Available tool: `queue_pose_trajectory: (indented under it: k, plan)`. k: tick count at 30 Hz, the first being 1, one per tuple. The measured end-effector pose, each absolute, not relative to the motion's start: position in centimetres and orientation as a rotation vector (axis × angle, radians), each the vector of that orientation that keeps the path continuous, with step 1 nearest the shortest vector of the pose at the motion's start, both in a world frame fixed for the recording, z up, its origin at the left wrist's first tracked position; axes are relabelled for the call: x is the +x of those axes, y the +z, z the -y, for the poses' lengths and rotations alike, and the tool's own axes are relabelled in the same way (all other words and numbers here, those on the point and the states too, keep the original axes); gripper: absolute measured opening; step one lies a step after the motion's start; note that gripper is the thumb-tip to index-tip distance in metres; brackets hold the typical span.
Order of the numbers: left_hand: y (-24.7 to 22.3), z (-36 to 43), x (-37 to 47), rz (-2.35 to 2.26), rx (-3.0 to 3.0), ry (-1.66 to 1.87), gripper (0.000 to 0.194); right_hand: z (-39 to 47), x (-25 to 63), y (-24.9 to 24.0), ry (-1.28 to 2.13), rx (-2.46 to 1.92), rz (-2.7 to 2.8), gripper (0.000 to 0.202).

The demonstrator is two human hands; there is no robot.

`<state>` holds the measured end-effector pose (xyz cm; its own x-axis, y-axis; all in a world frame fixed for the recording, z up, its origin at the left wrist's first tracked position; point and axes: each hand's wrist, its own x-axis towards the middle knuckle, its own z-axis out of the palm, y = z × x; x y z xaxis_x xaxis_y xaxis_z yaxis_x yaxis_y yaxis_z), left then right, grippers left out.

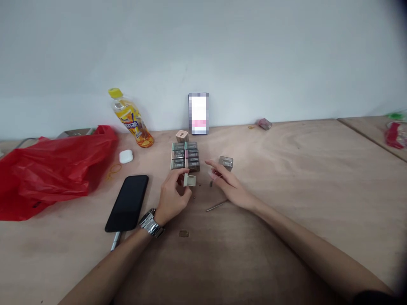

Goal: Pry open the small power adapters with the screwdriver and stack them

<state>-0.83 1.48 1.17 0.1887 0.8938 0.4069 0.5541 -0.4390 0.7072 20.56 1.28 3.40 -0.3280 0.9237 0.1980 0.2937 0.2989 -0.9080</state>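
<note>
My left hand (174,192), with a metal watch on its wrist, pinches a small cream plastic piece (190,181), which looks like the top of a pencil sharpener. My right hand (230,186) reaches in from the right, fingers stretched and apart, beside a smoky clear small box (226,162). A small dark piece (211,184) shows just under its fingertips. Beyond my left hand, several smoky boxes with coloured edges (185,156) stand in two columns. Behind them is a beige block with two holes (182,135), like a sharpener. A thin metal rod (216,206) lies near my right palm.
On the left are a red plastic bag (57,173), a black phone (127,203) with a cable, a white earbud case (126,156) and a tea bottle (132,118). A lit phone (199,113) leans on the wall. A pinkish block (264,123) lies right.
</note>
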Motion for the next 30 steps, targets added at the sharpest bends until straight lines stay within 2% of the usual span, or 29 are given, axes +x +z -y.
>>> queue_pose_trajectory:
  k: [5,11,18,30]
  plan:
    - [0.9,-1.5,-1.0,-1.257,1.994,1.196,0.043,-1.5,20.2,2.7,1.328,-0.930,1.491,0.027]
    - [0.8,-1.3,-1.0,-1.172,1.990,1.213,0.043,-1.7,19.8,1.9,1.437,-0.822,1.366,0.037]
    - [1.3,-1.0,-1.0,-1.173,2.068,1.183,0.042,-1.7,19.8,1.9,1.374,-0.879,1.399,0.044]
    - [0.4,-1.1,-1.0,-1.039,1.943,1.137,0.045,-1.9,20.1,1.5,0.999,-1.047,1.732,0.029]
